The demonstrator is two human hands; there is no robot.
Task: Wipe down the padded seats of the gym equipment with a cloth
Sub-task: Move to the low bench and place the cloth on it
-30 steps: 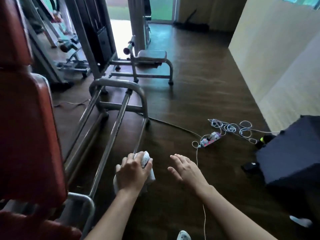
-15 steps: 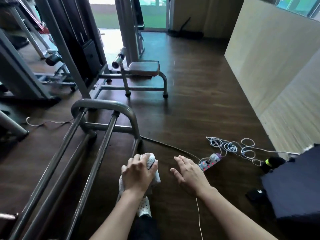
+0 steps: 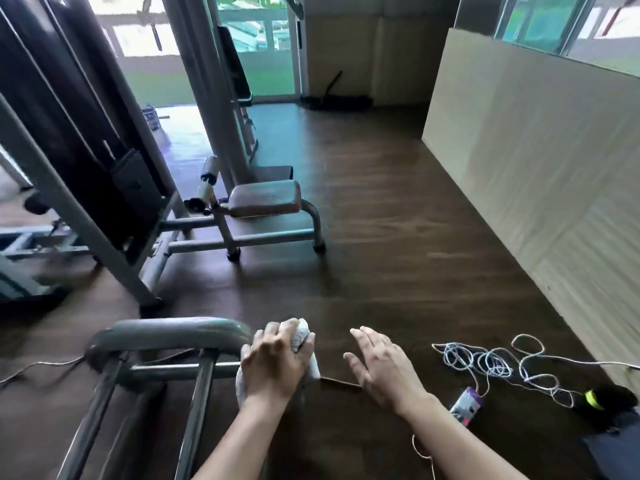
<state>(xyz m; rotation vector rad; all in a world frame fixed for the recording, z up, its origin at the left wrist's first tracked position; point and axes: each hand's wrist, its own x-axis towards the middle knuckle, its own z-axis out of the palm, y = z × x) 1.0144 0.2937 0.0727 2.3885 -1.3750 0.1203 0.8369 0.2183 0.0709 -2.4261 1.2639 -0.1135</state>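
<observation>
The left hand point(image 3: 273, 362) grips the bunched white cloth point(image 3: 300, 334), fingers curled round it; beside it the right hand point(image 3: 381, 368) is spread, holding nothing. Seemingly between seats: the brown padded seat point(image 3: 265, 199) sits well beyond the left hand, so the cloth must be carried there.

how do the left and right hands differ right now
The left hand grips a white cloth; the right hand holds nothing. The left hand's fingers curl round the cloth; the right hand's fingers lie straight and spread. Both reach forward, palms down, over the dark floor.
</observation>
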